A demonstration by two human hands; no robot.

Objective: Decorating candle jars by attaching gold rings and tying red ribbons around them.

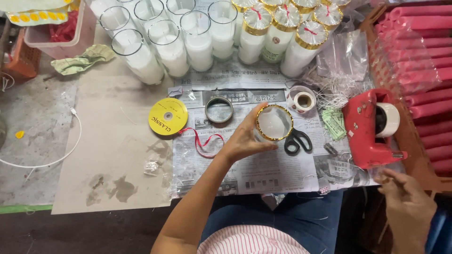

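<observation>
My left hand [242,141] grips a glass candle jar [274,123] with a gold band round its rim, tilted so its white inside faces me, over a spread newspaper [263,174]. My right hand [405,202] hovers low at the right, just below a red tape dispenser [365,127], fingers curled together; whether it holds anything is unclear. Black-handled scissors [297,140] lie right beside the jar. A yellow ribbon spool [167,116] trails red ribbon [202,141] toward my left wrist.
Bare white glass candles [169,42] and gold-capped wrapped ones [282,33] stand along the back. A gold tape ring [219,110], a small tape roll [303,100] and green tags [334,123] lie on the paper. Pink sticks in plastic [419,56] fill the right; a white cable [56,155] lies left.
</observation>
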